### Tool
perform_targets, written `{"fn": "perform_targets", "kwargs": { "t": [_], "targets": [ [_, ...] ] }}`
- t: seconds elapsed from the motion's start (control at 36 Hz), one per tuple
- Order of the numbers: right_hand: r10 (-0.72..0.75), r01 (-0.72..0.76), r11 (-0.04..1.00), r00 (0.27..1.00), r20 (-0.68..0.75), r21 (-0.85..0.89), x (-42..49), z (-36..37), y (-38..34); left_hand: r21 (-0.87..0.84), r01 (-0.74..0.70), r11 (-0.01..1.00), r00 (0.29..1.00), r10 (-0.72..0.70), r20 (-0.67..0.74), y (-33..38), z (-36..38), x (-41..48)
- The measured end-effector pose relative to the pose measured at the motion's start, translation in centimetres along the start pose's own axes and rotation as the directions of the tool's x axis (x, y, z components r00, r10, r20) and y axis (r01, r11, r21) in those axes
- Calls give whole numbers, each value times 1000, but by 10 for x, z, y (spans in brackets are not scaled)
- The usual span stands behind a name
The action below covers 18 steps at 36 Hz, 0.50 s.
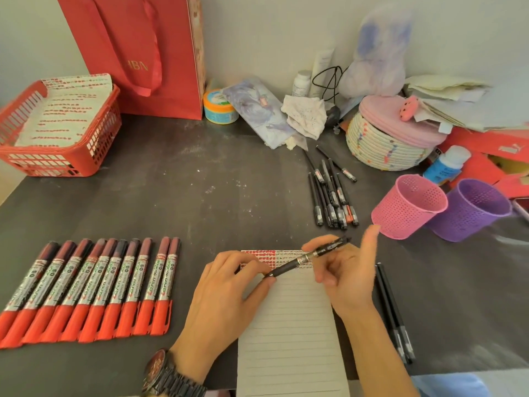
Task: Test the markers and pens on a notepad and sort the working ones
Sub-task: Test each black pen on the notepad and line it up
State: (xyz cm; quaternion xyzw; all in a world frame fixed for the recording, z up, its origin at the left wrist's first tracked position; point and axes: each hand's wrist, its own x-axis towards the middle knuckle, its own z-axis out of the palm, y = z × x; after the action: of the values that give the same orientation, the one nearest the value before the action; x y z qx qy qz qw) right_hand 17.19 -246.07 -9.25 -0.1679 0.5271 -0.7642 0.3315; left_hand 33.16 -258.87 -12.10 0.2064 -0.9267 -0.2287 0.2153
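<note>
While both hands pinch the pen (pixel 309 257) just above the notepad (pixel 286 325), the left hand (pixel 229 285) at its tip end and the right hand (pixel 346 282) on the barrel, a jerky pull could flick it into the pile (pixel 332 196) and muddle the sort.

Scuffed dark table against a pale wall
A matt dark grey table top (pixel 200 181), flecked with pale scratches and smudges, runs back to a plain off-white wall (pixel 272 30). Soft, even light falls across it. A tall red paper gift bag (pixel 128 53) stands at the wall.
</note>
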Motion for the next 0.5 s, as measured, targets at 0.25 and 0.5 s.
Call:
{"fn": "perform_targets", "kwargs": {
  "t": [0.25, 0.5],
  "targets": [
    [71, -66, 992, 996, -49, 106, 2, -8, -2, -1, -1, 1000, 1000, 1, 19, 0, 1, 0],
    [70, -65, 997, 992, -105, 47, 3, 0, -3, -2, 28, 1000, 998, -28, 49, 2, -1, 0]
  ]
}}
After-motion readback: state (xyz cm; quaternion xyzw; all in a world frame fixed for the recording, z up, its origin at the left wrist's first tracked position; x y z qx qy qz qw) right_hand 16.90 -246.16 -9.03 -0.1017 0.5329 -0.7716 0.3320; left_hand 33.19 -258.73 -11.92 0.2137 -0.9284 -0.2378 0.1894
